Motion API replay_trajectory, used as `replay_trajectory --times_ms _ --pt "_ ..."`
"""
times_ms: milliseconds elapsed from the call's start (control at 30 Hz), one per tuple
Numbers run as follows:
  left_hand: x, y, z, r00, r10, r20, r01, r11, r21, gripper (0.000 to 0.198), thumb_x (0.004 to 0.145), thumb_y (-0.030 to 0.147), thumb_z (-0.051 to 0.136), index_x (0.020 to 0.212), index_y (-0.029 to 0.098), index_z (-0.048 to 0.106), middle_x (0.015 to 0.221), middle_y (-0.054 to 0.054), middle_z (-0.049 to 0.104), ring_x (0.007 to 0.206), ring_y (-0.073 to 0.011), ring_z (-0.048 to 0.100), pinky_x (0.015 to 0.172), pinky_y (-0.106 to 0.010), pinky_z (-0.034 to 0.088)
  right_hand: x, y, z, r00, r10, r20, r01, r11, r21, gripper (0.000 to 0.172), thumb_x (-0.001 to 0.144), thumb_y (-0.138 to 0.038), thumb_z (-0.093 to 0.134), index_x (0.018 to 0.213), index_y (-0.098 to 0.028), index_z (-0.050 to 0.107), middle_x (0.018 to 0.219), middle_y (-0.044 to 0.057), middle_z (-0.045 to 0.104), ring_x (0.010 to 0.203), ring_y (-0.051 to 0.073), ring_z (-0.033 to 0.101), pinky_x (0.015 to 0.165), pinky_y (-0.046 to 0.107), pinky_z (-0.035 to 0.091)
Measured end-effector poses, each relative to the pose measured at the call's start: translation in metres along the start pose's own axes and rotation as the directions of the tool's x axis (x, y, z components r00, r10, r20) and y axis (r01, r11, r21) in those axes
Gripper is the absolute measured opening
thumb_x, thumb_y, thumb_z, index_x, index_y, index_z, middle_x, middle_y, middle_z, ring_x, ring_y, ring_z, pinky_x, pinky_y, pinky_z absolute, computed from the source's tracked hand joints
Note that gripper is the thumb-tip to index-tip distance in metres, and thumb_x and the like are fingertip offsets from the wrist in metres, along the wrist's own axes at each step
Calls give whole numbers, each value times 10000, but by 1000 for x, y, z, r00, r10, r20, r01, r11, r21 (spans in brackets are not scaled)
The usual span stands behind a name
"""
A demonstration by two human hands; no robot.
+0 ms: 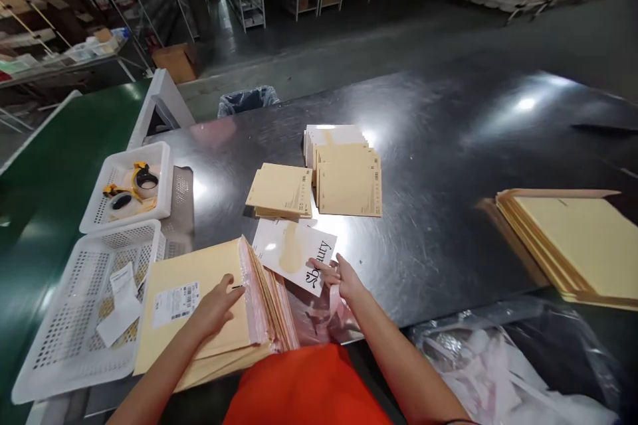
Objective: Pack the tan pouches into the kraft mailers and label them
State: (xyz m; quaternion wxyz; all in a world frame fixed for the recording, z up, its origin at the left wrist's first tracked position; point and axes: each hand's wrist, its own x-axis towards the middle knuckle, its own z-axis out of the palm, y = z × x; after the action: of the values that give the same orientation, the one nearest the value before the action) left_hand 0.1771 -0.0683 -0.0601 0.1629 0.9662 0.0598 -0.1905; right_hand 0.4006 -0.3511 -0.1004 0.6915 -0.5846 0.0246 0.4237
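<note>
My left hand (216, 309) lies over the top padded envelope (214, 265) of a thick stack, its fingers loosely apart. A white shipping label with barcodes is on that envelope, and its pink-lined mouth faces right. My right hand (346, 282) grips the near right edge of a white card-like pack (286, 252) printed "beauty", fingers over its face. A pink strip (336, 305) hangs at the right palm; whether the fingers also hold it is hard to tell. Just beyond lie a small pile of beige flat packs (282, 187) and a larger fanned row of beige packs (349, 182).
Two white plastic baskets stand at left: one basket (90, 212) holds yellow tape dispensers, the other basket (54, 339) paper slips. More padded envelopes (578, 246) lie at right. A plastic bag of pink-white strips (493, 372) is at my right front. A lined bin (249, 99) stands beyond the table.
</note>
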Motion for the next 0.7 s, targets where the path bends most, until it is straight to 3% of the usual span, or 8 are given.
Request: replay_trajectory --times_ms 33,100,167,233,267,433,567,700 --pt "0 -1 1 1000 -9 9 9 1000 -1 641 696 50 570 1286 290 493 1422 -130 383 978 -212 640 841 -319 494 -12 -2 1 997 -7 -73 16 992 125 425 911 -568 365 707 -199 420 678 65 651 370 25 99 332 151 136" --pt "0 -1 2 1000 -19 8 19 1000 -17 649 690 33 563 1283 286 495 1445 -129 372 1028 -226 629 871 -325 483 -44 -7 2 955 -128 -269 171 975 144 488 841 -666 438 678 -207 427 618 33 622 356 39 206 329 166 194" --pt "0 1 1 1000 -16 -10 15 998 -53 639 684 30 570 1267 286 509 1483 -114 348 1126 -261 587 908 -338 467 -74 -15 5 853 -298 -429 354 934 55 473 733 -635 625 638 -210 442 554 -13 560 401 74 359 367 189 299" --pt "1 6 -3 998 -41 -42 36 991 -129 568 732 74 562 1262 276 514 1466 -101 402 1171 -278 557 918 -348 461 -90 -22 17 771 -478 -421 463 874 -145 436 634 -503 759 596 -211 438 528 -42 511 471 99 440 427 207 365" --pt "3 7 -6 997 -48 -58 38 986 -164 512 772 110 543 1259 265 516 1421 -99 462 1162 -277 560 911 -351 464 -91 -24 25 759 -535 -372 486 845 -224 422 608 -446 780 580 -212 430 522 -49 493 486 101 444 442 210 371" --pt "5 3 -8 990 111 -90 -124 979 -162 334 730 111 575 1037 234 620 1179 -66 611 1117 -267 556 913 -352 459 -44 -12 53 840 -514 -172 456 842 -288 278 614 -368 696 667 -224 465 666 -29 555 548 114 487 489 234 404" --pt "-6 -8 10 950 180 -256 -217 968 -123 230 799 99 474 952 214 602 1068 -75 575 980 -213 576 840 -328 483 -8 12 35 886 -442 -140 406 886 -225 306 619 -404 666 726 -231 438 808 1 571 626 142 539 543 275 456" --pt "-11 -7 17 925 194 -327 -247 960 -132 133 883 202 447 844 203 574 1070 -90 539 908 -198 578 782 -312 493 -3 29 23 896 -442 -31 409 853 -324 290 695 -428 616 752 -235 407 802 -7 560 647 138 527 565 268 447"
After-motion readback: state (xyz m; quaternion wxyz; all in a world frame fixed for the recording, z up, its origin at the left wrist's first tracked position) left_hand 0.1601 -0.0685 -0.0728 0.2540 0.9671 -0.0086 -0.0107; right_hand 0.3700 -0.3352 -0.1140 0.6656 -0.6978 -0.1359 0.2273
